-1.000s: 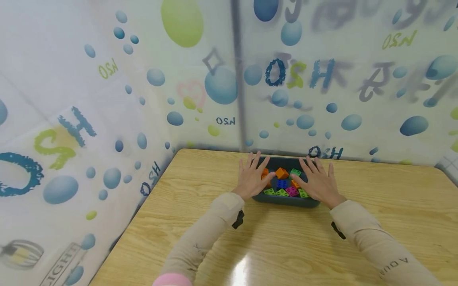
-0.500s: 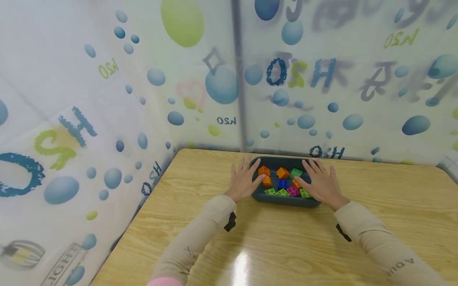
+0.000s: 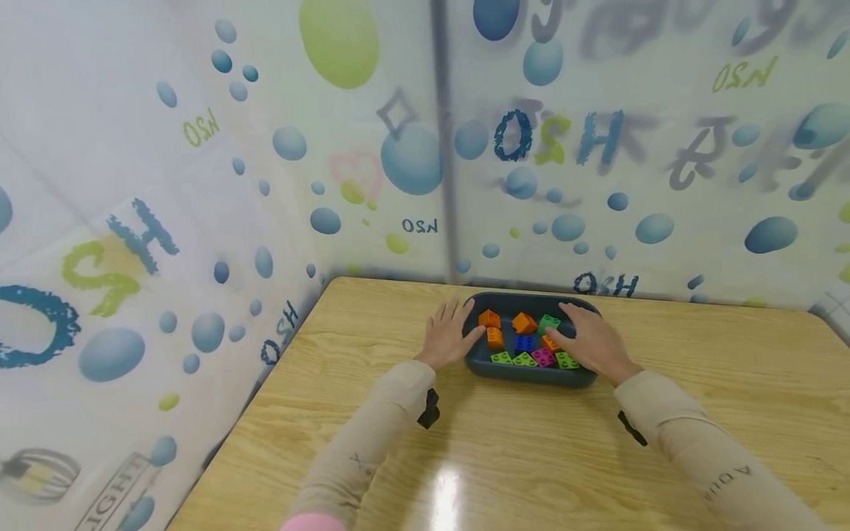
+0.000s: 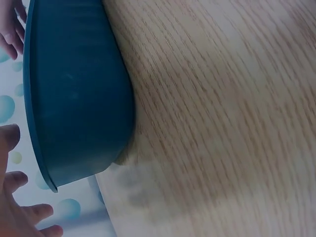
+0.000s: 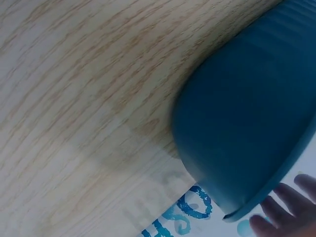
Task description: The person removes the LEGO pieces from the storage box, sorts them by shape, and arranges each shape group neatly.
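Flanking tray point(image 3: 527, 375), bricks point(image 3: 524, 344) inside, hands point(image 3: 446, 338) perhaps touching

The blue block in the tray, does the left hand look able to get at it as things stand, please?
Probably yes: the left hand is at the tray's left end, and nothing covers the blue block. An orange block lies between, so it would likely reach over that.
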`<state>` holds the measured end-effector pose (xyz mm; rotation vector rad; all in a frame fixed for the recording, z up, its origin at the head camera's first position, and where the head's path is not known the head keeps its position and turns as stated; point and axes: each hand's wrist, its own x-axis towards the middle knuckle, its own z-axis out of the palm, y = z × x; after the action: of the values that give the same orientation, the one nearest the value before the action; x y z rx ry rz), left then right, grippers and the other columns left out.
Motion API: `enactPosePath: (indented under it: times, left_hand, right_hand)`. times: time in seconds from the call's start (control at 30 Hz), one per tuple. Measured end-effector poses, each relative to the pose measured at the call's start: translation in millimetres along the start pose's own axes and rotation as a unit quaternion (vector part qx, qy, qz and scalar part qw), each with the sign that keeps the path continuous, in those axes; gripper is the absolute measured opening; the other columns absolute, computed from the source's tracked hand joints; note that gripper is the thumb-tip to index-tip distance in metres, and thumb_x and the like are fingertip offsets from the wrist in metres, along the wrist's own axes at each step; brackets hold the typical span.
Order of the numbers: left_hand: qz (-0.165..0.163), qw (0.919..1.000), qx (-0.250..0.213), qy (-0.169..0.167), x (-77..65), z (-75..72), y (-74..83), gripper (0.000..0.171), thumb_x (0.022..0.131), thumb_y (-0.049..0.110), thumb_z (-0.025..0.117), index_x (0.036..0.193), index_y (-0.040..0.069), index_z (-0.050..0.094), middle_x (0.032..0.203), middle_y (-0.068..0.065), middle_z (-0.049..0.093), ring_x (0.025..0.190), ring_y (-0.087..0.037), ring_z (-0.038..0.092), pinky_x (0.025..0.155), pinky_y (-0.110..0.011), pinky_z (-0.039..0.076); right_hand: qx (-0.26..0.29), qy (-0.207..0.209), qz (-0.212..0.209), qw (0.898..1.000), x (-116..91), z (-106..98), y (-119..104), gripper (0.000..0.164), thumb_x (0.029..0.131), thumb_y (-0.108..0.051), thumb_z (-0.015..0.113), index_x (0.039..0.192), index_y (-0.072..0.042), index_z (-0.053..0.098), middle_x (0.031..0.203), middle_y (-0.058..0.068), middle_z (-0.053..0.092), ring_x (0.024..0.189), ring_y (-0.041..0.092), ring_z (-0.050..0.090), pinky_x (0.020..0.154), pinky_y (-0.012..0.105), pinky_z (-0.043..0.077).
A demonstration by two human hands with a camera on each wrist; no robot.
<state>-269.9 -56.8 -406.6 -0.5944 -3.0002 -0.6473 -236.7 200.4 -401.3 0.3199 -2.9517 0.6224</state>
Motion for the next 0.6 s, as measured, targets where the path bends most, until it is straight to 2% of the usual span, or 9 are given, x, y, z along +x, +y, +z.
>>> enactPosePath:
  times: [0.1,0.37,0.6]
  left_hand:
    - [-0.011,0.9998,-0.019,0.002,2.0,2.9,-0.7,0.058,0.091,0.043,0.042,0.141,0.018,0.025,0.143,-0.014,0.019,0.127,-0.037,0.02,0.1,-0.054,0.019]
    - [-0.036,0.9974,-0.059,0.019,7.8,7.6,0.3,0.055,0.089,0.033,0.051,0.139,0.017,0.032,0.138,-0.016,0.026,0.121,-0.035,0.03,0.089,-0.049,0.037]
    - [-0.05,0.9921,-0.109,0.037,10.7,11.3,-0.5,0.049,0.089,0.023,0.054,0.134,0.013,0.039,0.131,-0.015,0.034,0.117,-0.03,0.035,0.09,-0.042,0.039]
  right_hand:
    - [0.022,-0.007,0.004,1.0,2,2,1,0.067,0.087,-0.046,0.048,0.133,0.002,0.036,0.131,0.027,0.036,0.115,0.044,0.035,0.089,0.058,0.032]
    - [0.047,0.001,-0.012,0.999,8,7,0,0.046,0.087,-0.022,0.057,0.121,0.007,0.048,0.118,0.029,0.047,0.105,0.042,0.045,0.085,0.055,0.037]
    - [0.064,0.004,-0.011,0.998,10,11,1,0.037,0.085,-0.015,0.058,0.113,0.009,0.054,0.107,0.028,0.054,0.087,0.035,0.054,0.071,0.047,0.046]
